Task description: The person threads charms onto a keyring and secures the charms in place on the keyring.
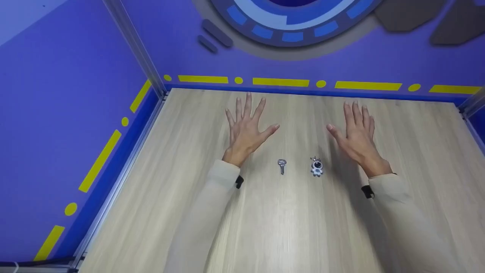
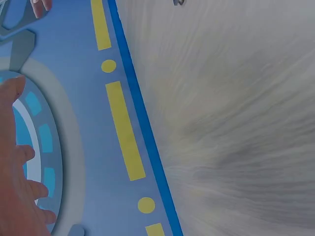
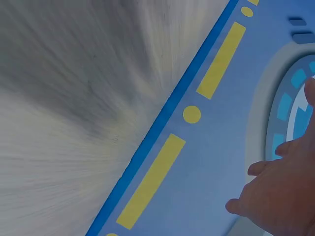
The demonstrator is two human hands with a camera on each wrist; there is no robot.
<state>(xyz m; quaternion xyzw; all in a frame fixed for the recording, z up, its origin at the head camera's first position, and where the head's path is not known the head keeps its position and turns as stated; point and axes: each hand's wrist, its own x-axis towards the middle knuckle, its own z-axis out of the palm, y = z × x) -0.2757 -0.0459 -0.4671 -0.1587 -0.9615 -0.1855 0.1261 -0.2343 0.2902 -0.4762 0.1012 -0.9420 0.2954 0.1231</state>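
A small metal key [image 1: 282, 166] lies on the wooden table between the two hands. To its right lies a white astronaut keychain [image 1: 317, 168] with a dark visor and a metal clasp at its top. My left hand [image 1: 245, 133] is spread over the table, up and left of the key, holding nothing. On the other side my right hand [image 1: 357, 139] is also spread, up and right of the keychain, its fingers touching neither item. The left wrist view shows part of the left hand [image 2: 19, 167] at its edge; the right wrist view shows the right hand [image 3: 283, 184].
The wooden table [image 1: 159, 197] meets a blue back wall [image 1: 182, 45] with yellow dashes and a round printed design. A blue side panel [image 1: 49, 113] and a metal frame post [image 1: 132, 41] stand at the left.
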